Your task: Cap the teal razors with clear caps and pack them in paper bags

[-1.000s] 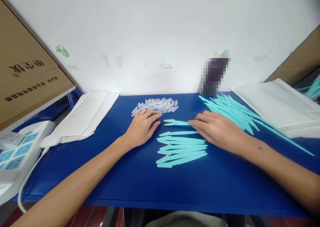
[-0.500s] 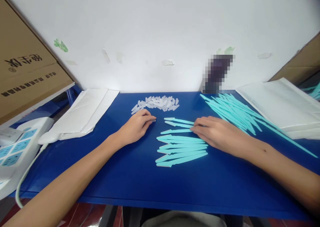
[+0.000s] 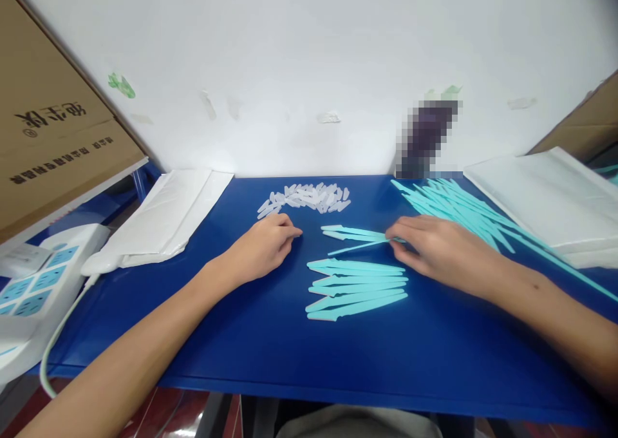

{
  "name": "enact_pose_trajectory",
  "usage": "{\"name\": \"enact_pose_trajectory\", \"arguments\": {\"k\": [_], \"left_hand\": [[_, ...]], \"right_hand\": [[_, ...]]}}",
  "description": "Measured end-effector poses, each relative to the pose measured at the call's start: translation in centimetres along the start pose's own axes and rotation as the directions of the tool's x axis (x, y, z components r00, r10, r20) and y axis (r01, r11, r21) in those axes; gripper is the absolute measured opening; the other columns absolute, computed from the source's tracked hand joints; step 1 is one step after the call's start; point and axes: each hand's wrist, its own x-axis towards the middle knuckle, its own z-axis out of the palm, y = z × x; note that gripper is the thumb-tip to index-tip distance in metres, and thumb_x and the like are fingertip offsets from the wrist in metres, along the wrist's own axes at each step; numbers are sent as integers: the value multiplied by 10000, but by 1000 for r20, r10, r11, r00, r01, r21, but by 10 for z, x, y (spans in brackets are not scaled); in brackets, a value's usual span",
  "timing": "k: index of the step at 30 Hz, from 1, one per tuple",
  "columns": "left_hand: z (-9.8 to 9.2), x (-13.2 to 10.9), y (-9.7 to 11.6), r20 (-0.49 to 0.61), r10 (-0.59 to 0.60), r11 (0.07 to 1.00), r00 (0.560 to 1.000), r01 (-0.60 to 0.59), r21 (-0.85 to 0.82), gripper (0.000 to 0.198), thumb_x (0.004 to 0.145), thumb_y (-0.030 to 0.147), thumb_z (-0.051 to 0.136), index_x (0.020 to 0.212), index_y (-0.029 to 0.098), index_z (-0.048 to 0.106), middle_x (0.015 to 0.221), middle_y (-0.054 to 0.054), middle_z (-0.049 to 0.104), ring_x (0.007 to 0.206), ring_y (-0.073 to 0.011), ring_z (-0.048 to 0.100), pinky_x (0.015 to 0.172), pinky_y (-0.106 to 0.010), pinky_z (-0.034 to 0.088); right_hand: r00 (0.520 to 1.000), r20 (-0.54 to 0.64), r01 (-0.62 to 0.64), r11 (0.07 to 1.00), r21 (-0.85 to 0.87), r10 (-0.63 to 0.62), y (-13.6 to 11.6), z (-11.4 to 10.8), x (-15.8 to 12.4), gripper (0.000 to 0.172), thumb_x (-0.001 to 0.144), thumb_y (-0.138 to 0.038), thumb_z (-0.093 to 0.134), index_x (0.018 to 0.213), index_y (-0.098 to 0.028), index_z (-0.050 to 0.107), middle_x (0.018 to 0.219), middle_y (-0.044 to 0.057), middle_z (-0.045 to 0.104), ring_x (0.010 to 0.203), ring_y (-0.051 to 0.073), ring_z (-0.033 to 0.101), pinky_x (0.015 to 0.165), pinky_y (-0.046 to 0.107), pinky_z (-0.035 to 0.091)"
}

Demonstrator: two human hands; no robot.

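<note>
My left hand (image 3: 275, 248) is closed in a pinch just in front of a pile of small translucent caps (image 3: 313, 198). A cap showed at these fingertips a moment ago; the fingers now almost wholly hide it. My right hand (image 3: 427, 248) pinches the handle end of a turquoise eyebrow razor (image 3: 355, 249), turned edge-on with its tip pointing left. Two more razors (image 3: 350, 233) lie beside it, their right ends by my right fingers. Nearer to me, several razors (image 3: 357, 290) lie in a loose row, heads to the left.
A heap of turquoise razors (image 3: 458, 209) lies at the back right of the blue table (image 3: 270, 341), beside a white package (image 3: 535, 196). On the left are another white package (image 3: 154, 216), a power strip (image 3: 41, 296) with a cable and a cardboard box (image 3: 58, 103). A wall stands behind.
My right hand has taken hold of one razor and turned it edge-on, shifting slightly right. My left hand stays pinched in nearly the same place. The whole view has shifted a little.
</note>
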Motion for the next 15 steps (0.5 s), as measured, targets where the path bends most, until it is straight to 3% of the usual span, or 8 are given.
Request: {"name": "enact_pose_trajectory", "arguments": {"k": [3, 6, 11, 15], "left_hand": [[5, 4, 5, -109, -76, 932, 991, 32, -361, 226, 987, 274, 591, 1054, 174, 783, 1036, -87, 772, 981, -239, 716, 900, -389, 581], [13, 7, 9, -45, -167, 803, 985, 109, -586, 167, 952, 331, 684, 996, 202, 782, 1004, -49, 795, 923, -206, 737, 852, -350, 594], [21, 8, 12, -119, -117, 913, 986, 60, -404, 110, 926, 298, 717, 903, 239, 808, 990, -41, 785, 940, -221, 689, 825, -374, 554], [21, 8, 12, -109, -82, 943, 991, 42, -332, 134, 954, 282, 679, 925, 241, 803, 954, -37, 778, 883, -208, 662, 764, -348, 526]], "right_hand": [[1000, 14, -16, 999, 36, 16, 5, -1, -4, 267, 1041, -235, 434, 1064, -186, 696, 953, 84, 745, 746, 207, 676, 634, 326, 470], [1000, 25, 4, 998, 68, -6, 10, 0, -7, 304, 1047, -231, 417, 1138, -191, 705, 969, 93, 751, 773, 219, 689, 648, 334, 488], [998, 55, 3, 991, 131, -11, 13, 4, -7, 299, 1043, -239, 432, 1142, -194, 711, 1037, 109, 746, 826, 233, 702, 690, 361, 518], [999, 50, -2, 986, 168, -6, 11, 5, -7, 306, 1042, -237, 432, 1163, -200, 711, 1020, 111, 746, 848, 244, 699, 721, 373, 525]]}}
